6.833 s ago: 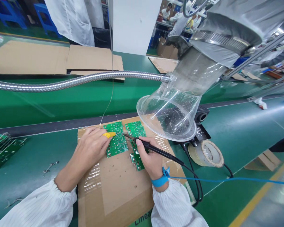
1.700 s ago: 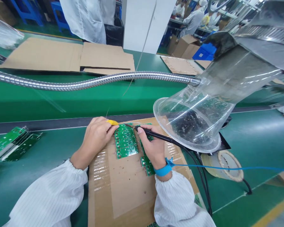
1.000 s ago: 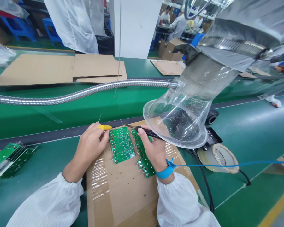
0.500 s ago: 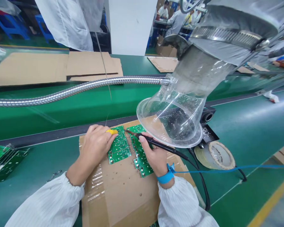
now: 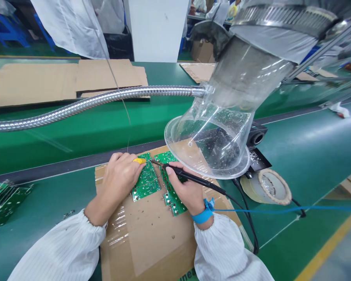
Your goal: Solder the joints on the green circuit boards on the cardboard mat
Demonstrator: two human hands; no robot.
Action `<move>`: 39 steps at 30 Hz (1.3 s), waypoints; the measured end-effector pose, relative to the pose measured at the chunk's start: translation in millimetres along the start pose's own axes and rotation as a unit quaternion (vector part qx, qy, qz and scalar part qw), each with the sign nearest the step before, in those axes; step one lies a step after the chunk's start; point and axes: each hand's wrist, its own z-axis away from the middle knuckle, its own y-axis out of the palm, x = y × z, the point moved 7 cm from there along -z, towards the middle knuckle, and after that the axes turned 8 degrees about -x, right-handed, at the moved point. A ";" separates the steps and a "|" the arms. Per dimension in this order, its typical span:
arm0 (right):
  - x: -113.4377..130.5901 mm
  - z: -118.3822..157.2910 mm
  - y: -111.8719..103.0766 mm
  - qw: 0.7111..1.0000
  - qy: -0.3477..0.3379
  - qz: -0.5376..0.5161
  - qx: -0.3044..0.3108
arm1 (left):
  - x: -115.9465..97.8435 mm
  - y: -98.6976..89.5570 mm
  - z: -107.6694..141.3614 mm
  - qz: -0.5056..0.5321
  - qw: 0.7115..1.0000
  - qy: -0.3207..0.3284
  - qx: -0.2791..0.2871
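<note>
My left hand (image 5: 118,175) is closed, with a small yellow piece (image 5: 139,160) between thumb and forefinger; its exact kind is unclear. It rests on the near-left part of a green circuit board panel (image 5: 148,183). A thin wire (image 5: 117,82) hangs down from above to behind this hand. A black soldering iron (image 5: 190,176) is gripped pen-like in my right hand (image 5: 188,191). Its tip points left to the upper right edge of the left panel, near the yellow piece. Under my right hand lies a second green circuit board panel (image 5: 177,206), partly covered by the fingers.
Both panels lie on a taped cardboard sheet (image 5: 152,242). A clear fume hood (image 5: 207,144) on a metal flexible hose (image 5: 105,95) hangs just above and right. A tape roll (image 5: 266,187), an iron stand (image 5: 257,156) and cables stand right. More boards (image 5: 8,203) lie left.
The whole view has shifted slightly, with the scene moving a little up and left. Both hands keep their grips, and the iron tip stays near the left panel's edge.
</note>
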 end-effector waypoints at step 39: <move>-9.1 -3.2 -0.4 0.999 0.010 -0.040 -0.033 | 19.8 -3.2 -12.3 0.014 1.000 0.007 0.017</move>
